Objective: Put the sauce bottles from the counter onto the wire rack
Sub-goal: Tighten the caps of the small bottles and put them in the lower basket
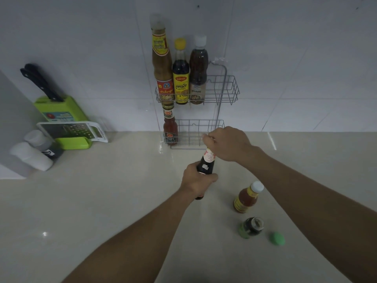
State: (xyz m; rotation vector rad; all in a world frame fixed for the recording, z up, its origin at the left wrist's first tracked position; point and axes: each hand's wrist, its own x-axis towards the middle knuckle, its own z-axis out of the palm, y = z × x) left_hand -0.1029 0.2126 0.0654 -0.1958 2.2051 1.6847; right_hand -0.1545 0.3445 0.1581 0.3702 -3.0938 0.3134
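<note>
- Above the worktop [102,201], the left hand [196,180] has its fingers clamped round a dark bottle [206,164]; the right hand [228,142] pinches its top.
- Its red-and-white neck label is unreadable.
- Beyond, the rack [224,92] holds four bottles; the lower basket stands near the hands.

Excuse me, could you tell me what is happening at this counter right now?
A person is holding a dark sauce bottle upright, the left hand around its body and the right hand at its cap. The wire rack already holds three bottles on its upper shelf and one on the lower. An orange sauce bottle and an open green-labelled bottle, its green cap beside it, remain on the counter.
</note>
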